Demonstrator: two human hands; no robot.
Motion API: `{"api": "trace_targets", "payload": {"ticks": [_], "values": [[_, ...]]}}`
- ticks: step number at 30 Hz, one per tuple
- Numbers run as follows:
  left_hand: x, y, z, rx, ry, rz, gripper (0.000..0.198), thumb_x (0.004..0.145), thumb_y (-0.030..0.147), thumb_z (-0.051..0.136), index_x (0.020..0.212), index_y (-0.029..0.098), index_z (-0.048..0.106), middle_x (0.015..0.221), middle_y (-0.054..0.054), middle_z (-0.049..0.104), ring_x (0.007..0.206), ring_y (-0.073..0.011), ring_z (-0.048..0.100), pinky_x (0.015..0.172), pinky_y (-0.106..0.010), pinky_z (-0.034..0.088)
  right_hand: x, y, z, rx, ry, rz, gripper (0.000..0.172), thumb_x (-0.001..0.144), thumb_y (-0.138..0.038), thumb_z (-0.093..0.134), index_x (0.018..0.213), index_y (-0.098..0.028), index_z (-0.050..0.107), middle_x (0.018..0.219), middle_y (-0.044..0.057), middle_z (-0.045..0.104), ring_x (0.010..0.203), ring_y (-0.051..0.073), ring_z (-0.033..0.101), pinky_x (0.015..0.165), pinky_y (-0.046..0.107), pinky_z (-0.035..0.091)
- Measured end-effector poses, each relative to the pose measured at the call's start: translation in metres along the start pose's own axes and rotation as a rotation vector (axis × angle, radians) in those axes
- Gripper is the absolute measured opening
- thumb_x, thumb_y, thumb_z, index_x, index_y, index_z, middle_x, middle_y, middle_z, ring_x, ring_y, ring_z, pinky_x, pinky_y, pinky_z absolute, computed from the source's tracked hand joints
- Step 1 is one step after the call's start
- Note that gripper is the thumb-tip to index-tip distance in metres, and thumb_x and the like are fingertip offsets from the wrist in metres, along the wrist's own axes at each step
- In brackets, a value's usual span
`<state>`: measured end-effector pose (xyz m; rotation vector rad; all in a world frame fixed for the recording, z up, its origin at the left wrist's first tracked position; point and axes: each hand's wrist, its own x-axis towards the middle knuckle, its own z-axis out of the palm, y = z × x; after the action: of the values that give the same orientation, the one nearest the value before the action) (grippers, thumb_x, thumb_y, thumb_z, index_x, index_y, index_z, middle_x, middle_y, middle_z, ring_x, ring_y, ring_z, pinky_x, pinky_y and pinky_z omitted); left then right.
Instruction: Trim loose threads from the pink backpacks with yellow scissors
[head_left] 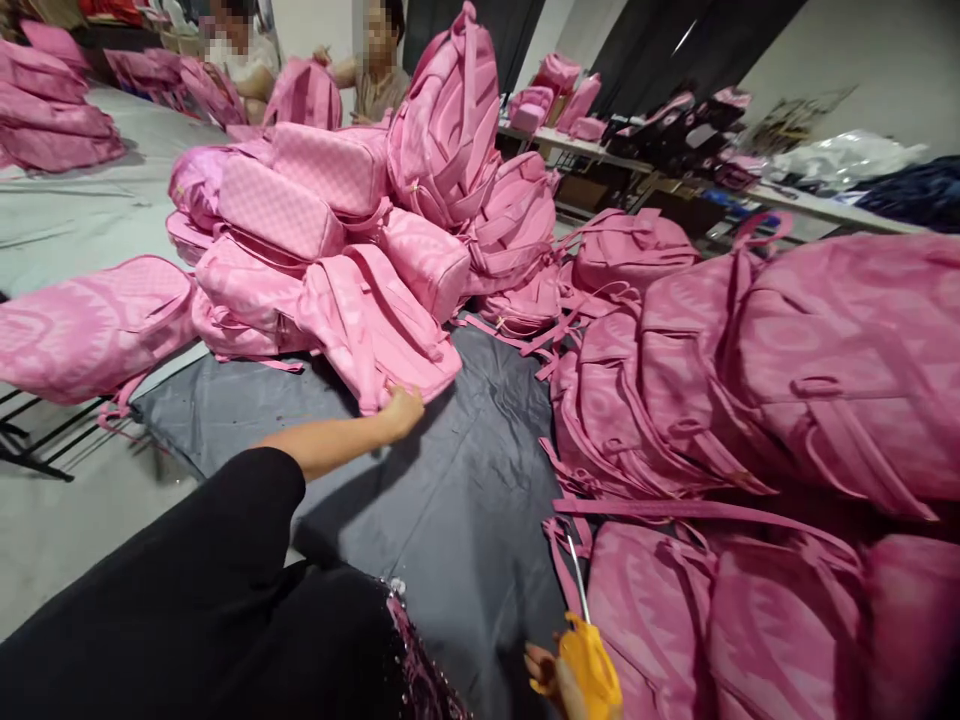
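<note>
My left hand [403, 412] reaches forward, its fingers closed on the lower edge of a pink backpack [397, 335]. That backpack leans against a heap of other pink bags, its straps facing up. Low in the view, my right hand [553, 678] holds a pair of scissors [592, 665] by their yellow handles. The metal blades point away from me, close to a loose pink strap [559, 560]. Part of the right hand is cut off by the bottom edge.
Pink backpacks [847, 370] stand in rows along the right, with straps hanging over the grey cloth [465, 480]. Another pink bag [97, 320] lies at the left table edge. Two people [379, 85] are behind the heap. Farther tables carry more bags [559, 95] and clear plastic [847, 155].
</note>
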<state>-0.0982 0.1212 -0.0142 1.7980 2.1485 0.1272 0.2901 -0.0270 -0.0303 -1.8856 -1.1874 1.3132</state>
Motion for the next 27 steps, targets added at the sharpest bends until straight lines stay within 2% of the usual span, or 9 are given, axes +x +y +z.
{"api": "trace_targets", "payload": {"ticks": [4, 7, 9, 11, 13, 15, 17, 23, 27], "values": [[-0.025, 0.103, 0.025, -0.12, -0.18, 0.255, 0.051, 0.084, 0.018, 0.059, 0.135, 0.014, 0.059, 0.105, -0.021, 0.073, 0.101, -0.0337, 0.07, 0.093, -0.05, 0.049, 0.017, -0.017, 0.043, 0.053, -0.109, 0.022, 0.062, 0.067, -0.073, 0.063, 0.108, -0.026, 0.059, 0.092, 0.01, 0.076, 0.094, 0.038, 0.073, 0.089, 0.052, 0.061], [-0.03, 0.125, 0.011, -0.281, -0.185, 0.568, 0.058, 0.086, 0.031, 0.063, 0.143, 0.028, 0.052, 0.12, -0.012, 0.071, 0.11, -0.0272, 0.068, 0.098, -0.04, 0.049, 0.018, -0.021, 0.049, 0.078, -0.046, 0.013, 0.064, 0.073, -0.071, 0.058, 0.114, -0.022, 0.057, 0.098, 0.012, 0.075, 0.096, 0.035, 0.073, 0.09, 0.045, 0.06], [-0.018, 0.098, -0.011, -0.283, -0.029, 0.633, 0.067, 0.084, 0.034, 0.066, 0.148, 0.027, 0.046, 0.147, -0.012, 0.053, 0.135, -0.0305, 0.05, 0.114, -0.045, 0.034, 0.007, -0.009, 0.047, 0.079, 0.023, 0.009, 0.064, 0.076, -0.069, 0.055, 0.12, -0.021, 0.053, 0.1, 0.012, 0.074, 0.097, 0.033, 0.073, 0.092, 0.044, 0.059], [0.001, 0.054, -0.028, -0.15, 0.03, 0.427, 0.099, 0.07, 0.035, 0.081, 0.155, 0.022, 0.033, 0.16, -0.018, 0.033, 0.146, -0.04, 0.031, 0.119, -0.056, 0.02, -0.009, 0.014, 0.046, 0.046, 0.065, -0.007, 0.064, 0.077, -0.066, 0.052, 0.125, -0.023, 0.049, 0.099, 0.01, 0.072, 0.098, 0.033, 0.072, 0.093, 0.045, 0.059], [0.014, 0.011, -0.03, -0.024, -0.171, 0.235, 0.121, 0.06, 0.043, 0.088, 0.158, 0.015, 0.022, 0.159, -0.026, 0.03, 0.145, -0.0466, 0.028, 0.116, -0.064, 0.017, -0.024, 0.038, 0.051, -0.027, 0.088, -0.031, 0.057, 0.078, -0.065, 0.05, 0.124, -0.031, 0.048, 0.098, 0.005, 0.07, 0.098, 0.033, 0.071, 0.091, 0.046, 0.059], [0.008, -0.019, -0.018, 0.01, -0.336, 0.272, 0.12, 0.063, 0.054, 0.083, 0.159, 0.016, 0.02, 0.153, -0.025, 0.04, 0.141, -0.0441, 0.037, 0.116, -0.061, 0.018, -0.029, 0.055, 0.059, -0.106, 0.077, -0.031, 0.046, 0.08, -0.065, 0.046, 0.117, -0.037, 0.047, 0.097, 0.002, 0.069, 0.095, 0.033, 0.07, 0.085, 0.046, 0.061], [-0.017, -0.033, 0.0, 0.057, -0.331, 0.316, 0.117, 0.065, 0.06, 0.08, 0.158, 0.018, 0.023, 0.144, -0.023, 0.052, 0.134, -0.0425, 0.046, 0.116, -0.058, 0.02, -0.019, 0.058, 0.066, -0.187, 0.051, -0.004, 0.043, 0.082, -0.066, 0.043, 0.111, -0.036, 0.046, 0.098, 0.004, 0.068, 0.093, 0.034, 0.069, 0.08, 0.047, 0.061], [-0.105, -0.045, 0.018, 0.116, -0.131, 0.051, 0.105, 0.075, 0.065, 0.069, 0.157, 0.015, 0.027, 0.124, -0.024, 0.063, 0.117, -0.0401, 0.058, 0.105, -0.051, 0.033, 0.073, -0.009, 0.061, -0.309, -0.035, -0.079, 0.049, 0.088, -0.058, 0.041, 0.121, -0.021, 0.041, 0.124, 0.018, 0.064, 0.112, 0.032, 0.064, 0.094, 0.039, 0.054], [-0.138, -0.047, 0.014, -0.064, 0.04, -0.197, 0.08, 0.083, 0.056, 0.065, 0.149, 0.018, 0.04, 0.105, -0.013, 0.07, 0.108, -0.0335, 0.064, 0.096, -0.042, 0.042, 0.101, -0.059, 0.05, -0.146, -0.069, -0.165, 0.055, 0.086, -0.057, 0.05, 0.124, -0.018, 0.042, 0.115, 0.018, 0.068, 0.104, 0.03, 0.068, 0.084, 0.039, 0.057]]}}
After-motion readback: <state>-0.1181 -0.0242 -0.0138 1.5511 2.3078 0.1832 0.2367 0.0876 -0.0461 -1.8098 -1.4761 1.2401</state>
